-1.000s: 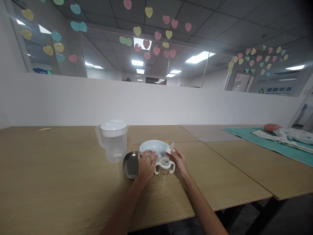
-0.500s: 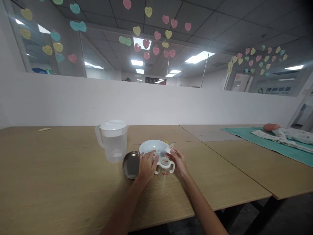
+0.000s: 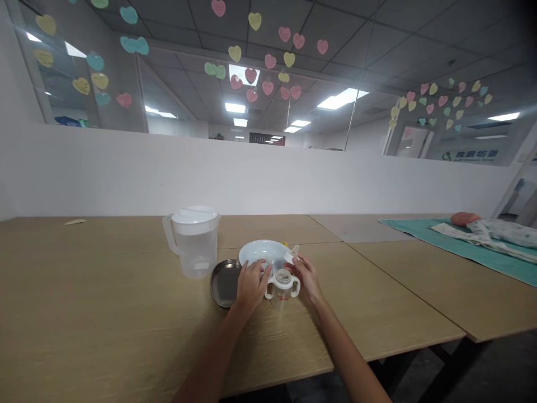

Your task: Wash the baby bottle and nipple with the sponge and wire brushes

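Note:
A clear baby bottle (image 3: 282,295) with a white two-handled holder and red print stands upright on the table, its mouth uncovered. Just right of it, my right hand (image 3: 307,277) is closed on a bottle nipple (image 3: 290,256) with a white collar, raised by the bowl's rim. My left hand (image 3: 250,284) reaches over the near side of the pale blue bowl (image 3: 257,249), fingers bent. Something clear shows at its fingertips, too small to make out. Left of that hand, an oval metal dish (image 3: 222,284) lies on the table, partly covered by the hand.
A clear plastic pitcher (image 3: 197,240) with a white lid stands left of the bowl. A bit of yellow (image 3: 286,244) peeks out behind the bowl. On the far right, a teal mat (image 3: 423,232) bears a doll-like figure (image 3: 499,228) in patterned cloth. The wooden table's (image 3: 126,313) front edge runs nearby.
My left hand has shifted slightly at the bowl, its fingers bending a little more. My right hand, the nipple and the bottle stay about where they were.

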`<state>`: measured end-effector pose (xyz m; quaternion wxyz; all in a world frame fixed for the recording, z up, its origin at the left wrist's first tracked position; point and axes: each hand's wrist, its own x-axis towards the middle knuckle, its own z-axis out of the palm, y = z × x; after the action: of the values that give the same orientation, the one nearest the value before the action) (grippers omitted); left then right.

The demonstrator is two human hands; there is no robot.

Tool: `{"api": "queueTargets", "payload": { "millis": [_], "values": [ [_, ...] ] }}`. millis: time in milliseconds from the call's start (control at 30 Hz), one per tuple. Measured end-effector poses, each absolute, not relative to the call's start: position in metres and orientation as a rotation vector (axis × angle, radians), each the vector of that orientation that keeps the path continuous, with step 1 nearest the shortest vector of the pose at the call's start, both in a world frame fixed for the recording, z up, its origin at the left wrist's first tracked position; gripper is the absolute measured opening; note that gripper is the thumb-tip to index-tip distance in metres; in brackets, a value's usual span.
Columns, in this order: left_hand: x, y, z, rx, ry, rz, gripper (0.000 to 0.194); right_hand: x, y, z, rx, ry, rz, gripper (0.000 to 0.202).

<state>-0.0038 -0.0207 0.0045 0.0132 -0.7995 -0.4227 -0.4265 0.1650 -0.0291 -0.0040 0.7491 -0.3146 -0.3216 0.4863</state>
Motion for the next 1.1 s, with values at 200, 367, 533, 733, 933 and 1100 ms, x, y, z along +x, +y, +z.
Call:
{"api": "queueTargets", "payload": {
  "millis": [200,367,533,733,933,1100],
  "values": [
    [-0.005,-0.023,0.007,-2.408,-1.372,-1.33,0.032,0.165,-0.025,-0.009,-0.719,-0.706,1.046,0.054],
    [-0.008,-0.03,0.015,-2.215,-1.134,-1.56,0.031,0.163,-0.031,-0.008,-0.823,-0.852,0.603,0.049],
    [0.001,-0.045,0.013,-2.187,-0.599,-1.547,0.04,0.165,-0.044,-0.009,-0.932,-1.232,-0.19,0.038],
    [0.016,-0.059,0.011,-2.193,-0.287,-1.578,0.049,0.168,-0.045,-0.025,-0.831,-1.412,-0.614,0.029],
    [0.02,-0.063,0.011,-2.221,-0.316,-1.734,0.049,0.163,-0.047,-0.032,-0.714,-1.443,-0.758,0.026],
    [0.025,-0.063,0.008,-2.215,-0.395,-1.769,0.03,0.159,-0.048,-0.034,-0.707,-1.453,-0.678,0.024]
  ]
}}
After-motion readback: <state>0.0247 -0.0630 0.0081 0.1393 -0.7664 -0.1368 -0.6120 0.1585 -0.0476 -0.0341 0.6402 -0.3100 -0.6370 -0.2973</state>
